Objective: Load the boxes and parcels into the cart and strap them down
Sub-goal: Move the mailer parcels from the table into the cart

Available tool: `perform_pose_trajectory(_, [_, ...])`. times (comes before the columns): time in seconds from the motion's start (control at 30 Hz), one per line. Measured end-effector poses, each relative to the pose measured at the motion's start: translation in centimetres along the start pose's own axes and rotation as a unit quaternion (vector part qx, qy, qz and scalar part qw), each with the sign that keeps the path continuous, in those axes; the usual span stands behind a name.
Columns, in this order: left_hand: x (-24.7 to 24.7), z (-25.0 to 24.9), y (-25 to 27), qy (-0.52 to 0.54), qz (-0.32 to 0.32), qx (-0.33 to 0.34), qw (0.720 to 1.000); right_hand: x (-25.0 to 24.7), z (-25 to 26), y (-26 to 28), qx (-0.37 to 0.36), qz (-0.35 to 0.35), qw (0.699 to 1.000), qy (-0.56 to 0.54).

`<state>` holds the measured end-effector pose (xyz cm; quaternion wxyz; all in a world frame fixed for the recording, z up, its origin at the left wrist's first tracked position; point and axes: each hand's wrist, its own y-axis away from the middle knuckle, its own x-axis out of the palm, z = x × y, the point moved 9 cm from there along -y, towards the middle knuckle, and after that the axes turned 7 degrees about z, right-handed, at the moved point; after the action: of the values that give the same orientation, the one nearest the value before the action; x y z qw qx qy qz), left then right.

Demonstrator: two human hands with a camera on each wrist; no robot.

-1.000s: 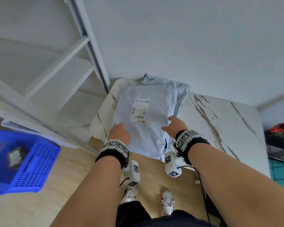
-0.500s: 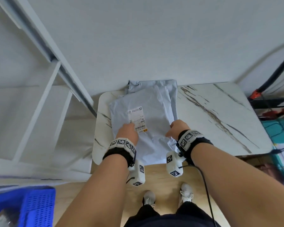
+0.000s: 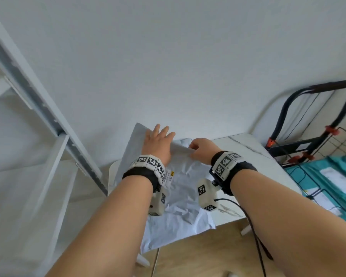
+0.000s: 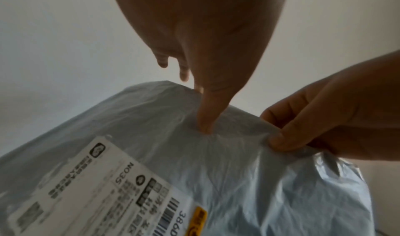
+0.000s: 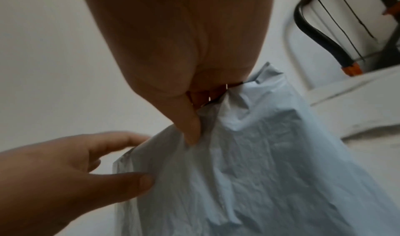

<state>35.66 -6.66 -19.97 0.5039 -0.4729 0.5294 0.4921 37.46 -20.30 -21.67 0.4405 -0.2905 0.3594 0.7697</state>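
A grey plastic parcel (image 3: 185, 188) with a white label (image 4: 112, 193) lies on the marble table (image 3: 256, 156), its far end raised. My left hand (image 3: 158, 141) is at that far edge, thumb (image 4: 205, 118) pressed into the label side and fingers reaching past the edge behind it. My right hand (image 3: 199, 149) pinches the same edge to the right, bunching the plastic (image 5: 218, 118) between thumb and curled fingers. The cart (image 3: 308, 124), a black frame with orange clips and a wire basket, stands right of the table with teal parcels (image 3: 332, 184) inside.
Another pale parcel (image 3: 183, 141) shows beyond the raised edge, against the white wall. A white shelf frame (image 3: 40, 116) rises close on the left. The parcel's near end hangs over the table's front edge above the wooden floor (image 3: 198, 254).
Both hands moved from the parcel's near part to its far edge, took hold of it and raised it. The view swung right, bringing the cart in; the blue crate dropped out of view.
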Motion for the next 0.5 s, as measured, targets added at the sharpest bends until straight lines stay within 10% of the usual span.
perform_pose_trajectory(0.5, [-6.6, -5.3, -1.5, 0.153, -0.030, -0.031, 0.987, -9.4, -8.4, 7.7, 0.110, -0.291, 0.942, -0.124])
